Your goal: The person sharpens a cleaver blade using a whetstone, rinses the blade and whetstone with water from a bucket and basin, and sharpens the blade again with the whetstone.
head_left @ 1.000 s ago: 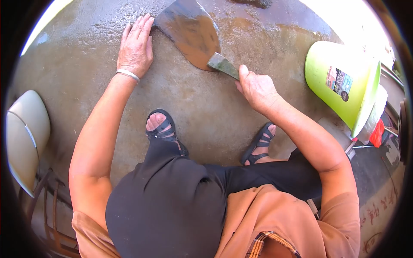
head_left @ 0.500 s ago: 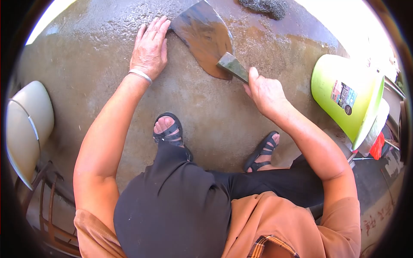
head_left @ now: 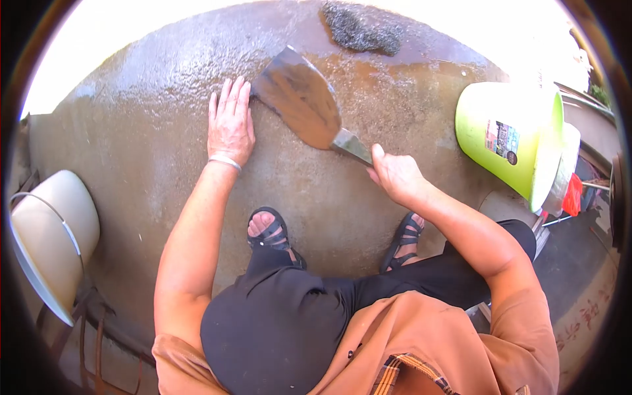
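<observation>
A wide flat blade [head_left: 299, 99], smeared with brown muddy liquid, lies over the wet concrete floor. My right hand [head_left: 397, 176] is closed round the end of its greenish-grey handle [head_left: 353, 146]. To the left of the blade, my left hand [head_left: 231, 122] is spread with its palm down and its fingers pointing away from me. Its fingertips are beside the blade's left corner; whether they touch it is unclear. A dark grey wiry scouring pad [head_left: 362, 29] lies beyond the blade on the wet floor.
On the right a lime-green bucket [head_left: 477, 135] lies tipped, with a red bag [head_left: 572, 195] behind it. A cream bucket [head_left: 71, 214] is at the left, above a rusty metal frame [head_left: 99, 342]. My sandalled feet [head_left: 268, 227] stand on the wet floor [head_left: 316, 210].
The view has shifted, bringing the whole scouring pad into sight. Both hands stay near the blade, my right hand still on its handle. The blade's angle looks slightly changed.
</observation>
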